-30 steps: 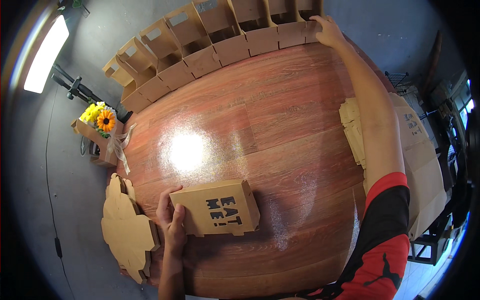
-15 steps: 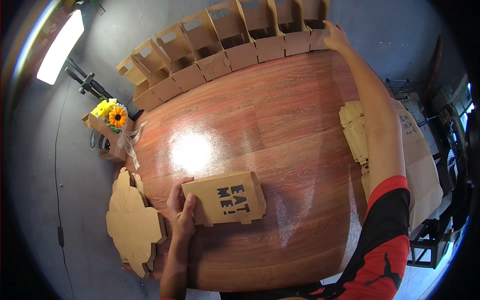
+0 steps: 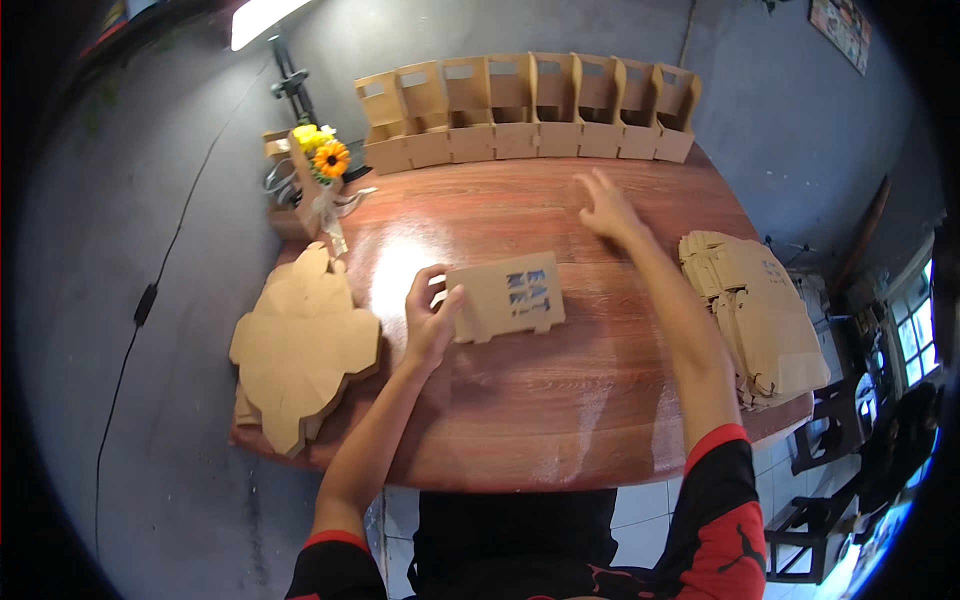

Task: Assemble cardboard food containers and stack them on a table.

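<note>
My left hand (image 3: 428, 322) grips the left end of a brown cardboard box (image 3: 485, 300) with cut-out lettering on its face, thumb on top and fingers around the far edge. The box is held at the middle of the table, tilted slightly. My right hand (image 3: 608, 212) is empty, fingers apart, over the table farther back and to the right. It is nearest to a row of folded cardboard carriers with handle slots (image 3: 558, 138), standing side by side along the table's back edge, and is apart from them.
A stack of flat, star-shaped cardboard blanks (image 3: 310, 350) lies at the left edge of the wooden table (image 3: 560, 430). Another stack of flat cardboard (image 3: 770, 320) is at the right edge. Back left stands a carrier with artificial flowers (image 3: 330, 158) and ribbon, near a lamp stand (image 3: 292, 90).
My right hand has come away from the rightmost carrier in the back row, back toward me. My left hand still holds the box. The whole view has shifted with my head.
</note>
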Available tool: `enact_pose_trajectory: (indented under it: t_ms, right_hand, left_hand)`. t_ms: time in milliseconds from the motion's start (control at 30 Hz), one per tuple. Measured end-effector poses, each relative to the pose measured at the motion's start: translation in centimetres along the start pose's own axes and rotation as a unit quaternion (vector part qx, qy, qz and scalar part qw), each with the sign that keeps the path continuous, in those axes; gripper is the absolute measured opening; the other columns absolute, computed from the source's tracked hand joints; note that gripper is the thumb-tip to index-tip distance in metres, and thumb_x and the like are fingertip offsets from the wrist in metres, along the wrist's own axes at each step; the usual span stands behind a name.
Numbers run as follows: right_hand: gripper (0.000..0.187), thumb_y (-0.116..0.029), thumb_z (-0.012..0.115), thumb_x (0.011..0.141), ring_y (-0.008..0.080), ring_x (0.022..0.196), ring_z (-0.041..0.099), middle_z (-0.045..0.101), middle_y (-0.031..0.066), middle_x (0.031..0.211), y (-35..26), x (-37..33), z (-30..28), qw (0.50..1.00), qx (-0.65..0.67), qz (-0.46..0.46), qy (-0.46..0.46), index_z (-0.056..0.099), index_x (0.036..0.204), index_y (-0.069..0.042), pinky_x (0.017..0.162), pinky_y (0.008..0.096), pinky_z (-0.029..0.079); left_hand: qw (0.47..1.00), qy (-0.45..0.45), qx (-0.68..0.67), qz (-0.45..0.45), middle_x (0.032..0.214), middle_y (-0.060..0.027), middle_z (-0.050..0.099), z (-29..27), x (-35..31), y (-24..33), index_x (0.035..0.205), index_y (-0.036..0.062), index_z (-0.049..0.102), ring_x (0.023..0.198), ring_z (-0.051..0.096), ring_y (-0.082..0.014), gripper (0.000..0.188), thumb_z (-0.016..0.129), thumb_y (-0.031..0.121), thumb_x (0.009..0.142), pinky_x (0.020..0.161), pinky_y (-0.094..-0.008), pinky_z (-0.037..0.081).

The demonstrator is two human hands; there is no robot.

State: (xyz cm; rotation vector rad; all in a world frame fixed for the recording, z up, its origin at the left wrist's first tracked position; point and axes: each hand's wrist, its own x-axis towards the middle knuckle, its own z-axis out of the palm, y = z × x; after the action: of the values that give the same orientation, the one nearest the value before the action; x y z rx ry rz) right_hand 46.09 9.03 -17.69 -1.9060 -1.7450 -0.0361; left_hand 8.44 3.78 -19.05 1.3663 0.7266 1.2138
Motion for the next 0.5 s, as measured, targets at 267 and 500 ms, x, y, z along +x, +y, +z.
enact_pose_trajectory:
  t_ms: [267, 500]
  right_hand:
    - [0.057, -0.042, 0.045, 0.100, 0.0479, 0.153, 0.018, 0.029, 0.0182, 0.165, -6.9, -3.2, 4.6, 0.984, -0.108, 0.125, -0.068, 0.043, 0.155, -0.026, 0.124, 0.0627, 0.009]
    - [0.055, -0.041, 0.045, 0.099, 0.0446, 0.153, 0.020, 0.033, 0.0145, 0.164, -7.5, -3.2, 4.5, 0.984, -0.110, 0.133, -0.043, 0.046, 0.152, -0.027, 0.124, 0.0609, 0.010]
  left_hand:
    - [0.931, 0.188, 0.258, 0.177, 0.145, -0.0213, 0.038, -0.1, 0.7, -1.1, 0.130, 0.0104, 0.047, 0.138, 0.035, -0.0384, 0.057, 0.077, 0.016, 0.082, 0.113, -0.0511, 0.030]
    - [0.846, 0.042, 0.515, 0.134, 0.146, -0.0128, 0.047, 1.2, -0.6, 0.4, 0.123, 0.0169, 0.062, 0.145, 0.032, -0.0371, 0.056, 0.080, 0.048, 0.080, 0.109, -0.0651, 0.025]
